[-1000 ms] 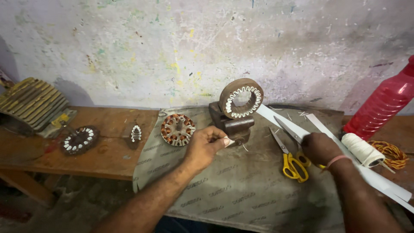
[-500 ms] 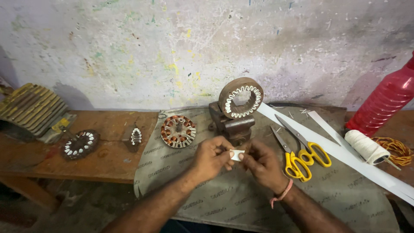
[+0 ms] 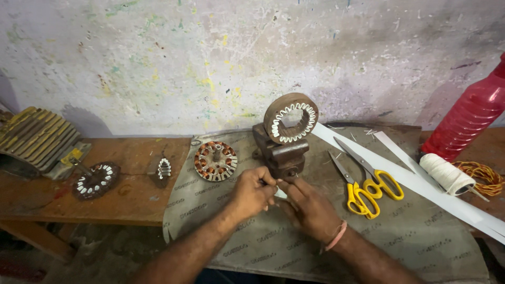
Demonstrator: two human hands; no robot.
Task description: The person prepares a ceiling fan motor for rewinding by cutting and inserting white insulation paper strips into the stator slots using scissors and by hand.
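My left hand (image 3: 252, 193) and my right hand (image 3: 309, 208) meet in front of a small rusty bench vise (image 3: 281, 150), pinching a small white paper strip (image 3: 280, 193) between their fingertips. A brown stator ring (image 3: 291, 118) lined with white slot paper stands upright in the vise jaws, just above the hands. Most of the paper strip is hidden by my fingers.
Two yellow-handled scissors (image 3: 368, 186) lie right of the hands beside long white paper strips (image 3: 421, 184). A copper-wound stator (image 3: 215, 161) sits left of the vise. A red bottle (image 3: 468, 118), a twine spool (image 3: 446, 173), orange wire (image 3: 481, 173), and more motor parts (image 3: 96, 180) on a wooden bench (image 3: 131, 197).
My right hand left the scissors area and came to the left hand. Both hands now hold the small white strip closer to the vise.
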